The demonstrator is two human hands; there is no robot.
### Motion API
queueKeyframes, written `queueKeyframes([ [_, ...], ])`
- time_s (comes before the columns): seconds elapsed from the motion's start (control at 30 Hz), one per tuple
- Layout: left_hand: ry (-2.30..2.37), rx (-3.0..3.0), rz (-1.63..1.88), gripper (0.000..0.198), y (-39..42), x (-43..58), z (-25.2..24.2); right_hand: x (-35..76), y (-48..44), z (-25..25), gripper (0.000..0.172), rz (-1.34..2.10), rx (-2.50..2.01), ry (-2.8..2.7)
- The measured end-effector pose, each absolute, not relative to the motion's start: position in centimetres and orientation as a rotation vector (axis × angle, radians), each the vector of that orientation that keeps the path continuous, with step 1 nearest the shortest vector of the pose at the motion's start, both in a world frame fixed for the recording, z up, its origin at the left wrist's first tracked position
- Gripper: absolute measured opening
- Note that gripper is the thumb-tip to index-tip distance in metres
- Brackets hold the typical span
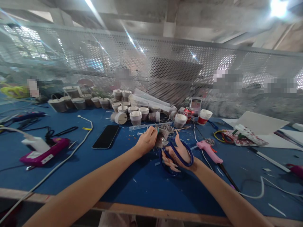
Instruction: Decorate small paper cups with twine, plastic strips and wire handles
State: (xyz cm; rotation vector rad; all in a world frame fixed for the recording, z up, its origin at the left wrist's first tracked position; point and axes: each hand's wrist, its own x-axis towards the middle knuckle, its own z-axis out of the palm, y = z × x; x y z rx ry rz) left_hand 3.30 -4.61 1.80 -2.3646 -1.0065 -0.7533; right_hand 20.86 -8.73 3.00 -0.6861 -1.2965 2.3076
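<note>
In the middle of the head view, my right hand (pixel 181 153) has its fingers through the large loops of blue-handled scissors (pixel 189 157). The short blades point away toward a small grey-brown pot (pixel 162 140) between my hands. My left hand (pixel 147 141) is closed at the left side of this pot, its fingers pinched together at the rim. A tangle of greyish twine (pixel 167 128) lies just behind, overlapping the pot. The blade tips and the far side of the pot are partly hidden.
Small handled pots (pixel 135 117) crowd the table's back. On the left are a phone (pixel 106 136), a purple power strip (pixel 55 151) and a white cable. A pink glue gun (pixel 210 152), a paper cup (pixel 204 116) and paper sheets (pixel 260 126) are on the right.
</note>
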Motion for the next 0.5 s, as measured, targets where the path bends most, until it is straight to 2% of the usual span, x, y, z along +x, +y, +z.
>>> queueKeyframes([
  [0.27, -0.960, -2.294, -0.690, 0.027, -4.64, 3.27, 1.72, 20.75, -8.84, 2.87, 0.084, 2.307, -0.700, -1.222],
  [0.5, -0.961, -2.335, -0.900, 0.021, -4.79, 3.49, 1.59, 20.85, -8.75, 3.10, 0.080, 2.310, -0.774, -1.173],
])
